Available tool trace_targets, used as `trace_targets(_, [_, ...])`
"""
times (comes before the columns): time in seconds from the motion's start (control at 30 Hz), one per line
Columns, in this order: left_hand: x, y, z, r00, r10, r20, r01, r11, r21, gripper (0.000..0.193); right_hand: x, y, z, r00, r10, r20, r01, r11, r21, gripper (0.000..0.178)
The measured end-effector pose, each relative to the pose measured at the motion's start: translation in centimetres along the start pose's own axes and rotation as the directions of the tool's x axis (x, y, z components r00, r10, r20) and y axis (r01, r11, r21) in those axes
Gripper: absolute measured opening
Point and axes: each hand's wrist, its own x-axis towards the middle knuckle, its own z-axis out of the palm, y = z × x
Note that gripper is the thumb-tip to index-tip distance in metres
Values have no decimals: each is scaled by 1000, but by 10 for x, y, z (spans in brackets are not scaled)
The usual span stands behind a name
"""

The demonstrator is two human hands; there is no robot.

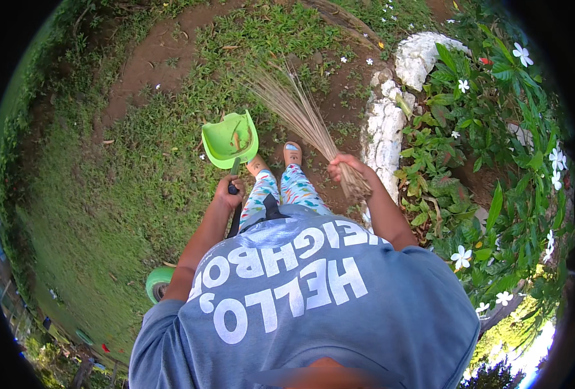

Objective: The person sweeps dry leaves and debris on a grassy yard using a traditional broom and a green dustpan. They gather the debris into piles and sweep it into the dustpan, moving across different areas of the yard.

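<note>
My left hand [229, 190] is closed around the dark handle of a light green dustpan [221, 142], held in front of my left foot. A few brown leaf bits lie in its pan. My right hand [351, 167] grips a stick broom [310, 123], a bundle of thin tan sticks, near its bound thick end. The broom's thin tips fan out up and to the left, just right of the dustpan and over grass and bare soil. Whether the tips touch the ground I cannot tell.
White-painted stones [383, 126] edge a bed of leafy plants with white flowers [461, 257] on the right. Patchy grass [106, 207] and brown soil stretch to the left, with a few fallen petals and leaves. A green rounded object [159, 282] shows beside my left arm.
</note>
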Motion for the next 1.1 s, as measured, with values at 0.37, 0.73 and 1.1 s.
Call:
trace_targets(0.37, [-9,13,-23,999,12,39,-11,1000,-24,11,22,-50,2,943,-145,-300,103,983,-151,13])
trace_targets(0.73, [-18,20,-46,998,33,52,-27,993,-114,9,-52,-4,18,977,-75,-200,41,985,-167,7])
trace_targets(1.1, [-26,18,-65,999,45,9,-44,992,-117,7,121,1,70,963,-264,-54,160,721,-675,58])
